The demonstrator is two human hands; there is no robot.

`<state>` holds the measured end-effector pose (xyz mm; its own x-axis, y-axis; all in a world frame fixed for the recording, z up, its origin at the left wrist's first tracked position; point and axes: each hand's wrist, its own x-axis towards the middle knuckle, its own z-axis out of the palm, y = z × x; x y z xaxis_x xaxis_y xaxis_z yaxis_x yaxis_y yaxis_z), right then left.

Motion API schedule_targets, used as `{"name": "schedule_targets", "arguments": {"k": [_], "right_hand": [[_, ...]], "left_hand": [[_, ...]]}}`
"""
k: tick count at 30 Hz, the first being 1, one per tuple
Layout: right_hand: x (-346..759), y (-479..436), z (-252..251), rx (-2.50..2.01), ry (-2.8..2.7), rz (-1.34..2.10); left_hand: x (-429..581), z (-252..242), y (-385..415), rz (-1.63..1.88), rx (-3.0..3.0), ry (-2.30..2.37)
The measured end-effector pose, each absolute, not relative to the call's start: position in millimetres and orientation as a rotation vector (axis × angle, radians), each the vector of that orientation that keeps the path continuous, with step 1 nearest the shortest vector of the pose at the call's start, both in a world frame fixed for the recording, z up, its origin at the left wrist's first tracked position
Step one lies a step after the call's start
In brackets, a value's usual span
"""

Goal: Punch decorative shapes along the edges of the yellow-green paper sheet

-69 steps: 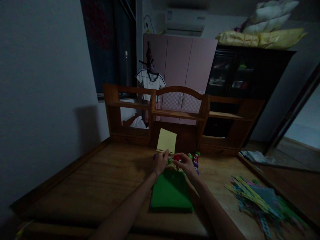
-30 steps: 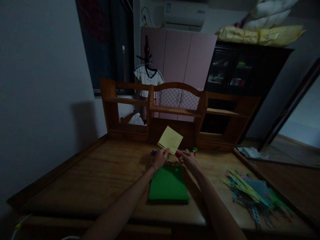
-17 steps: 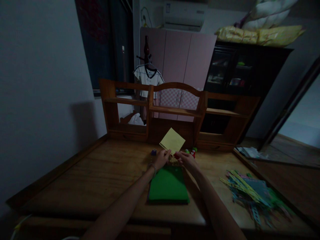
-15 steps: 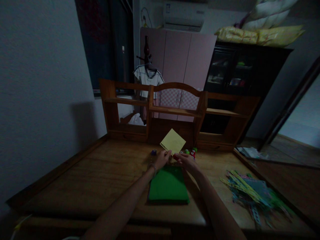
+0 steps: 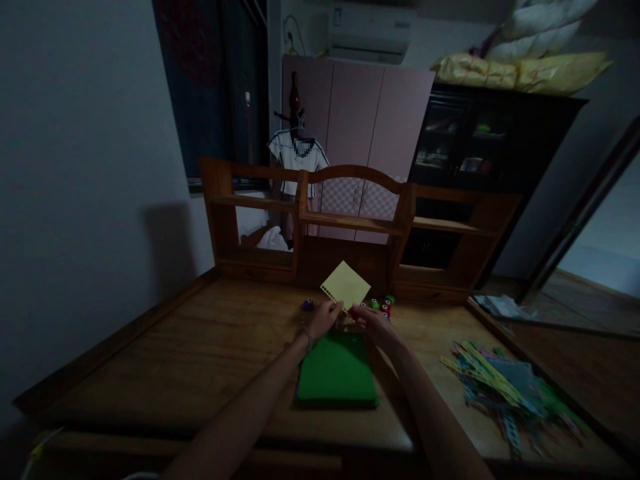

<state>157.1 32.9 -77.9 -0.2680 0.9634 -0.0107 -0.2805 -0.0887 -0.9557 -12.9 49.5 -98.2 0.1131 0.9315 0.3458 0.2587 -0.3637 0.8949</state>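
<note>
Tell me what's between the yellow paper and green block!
The head view shows small tan things there, too blurry to name, between left hand and right hand.

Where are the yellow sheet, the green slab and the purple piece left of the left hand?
Yellow sheet (image 5: 346, 284): head view, middle of its plain face.
Green slab (image 5: 337, 375): head view, middle of its top face.
Purple piece (image 5: 307, 306): head view, its purple body, beside the eye marking.

Matt, smooth paper is seen in the yellow sheet (image 5: 346, 283). The desk (image 5: 210, 347) is surfaced in faintly glossy, grained wood.
</note>
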Motion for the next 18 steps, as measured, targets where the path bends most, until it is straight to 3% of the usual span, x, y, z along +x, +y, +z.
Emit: {"name": "schedule_targets", "arguments": {"k": [18], "right_hand": [[158.5, 37.2, -84.0, -0.84, -1.135, 1.604]], "left_hand": [[-11.7, -90.9, 44.0, 1.29, 1.79, 1.133]]}}
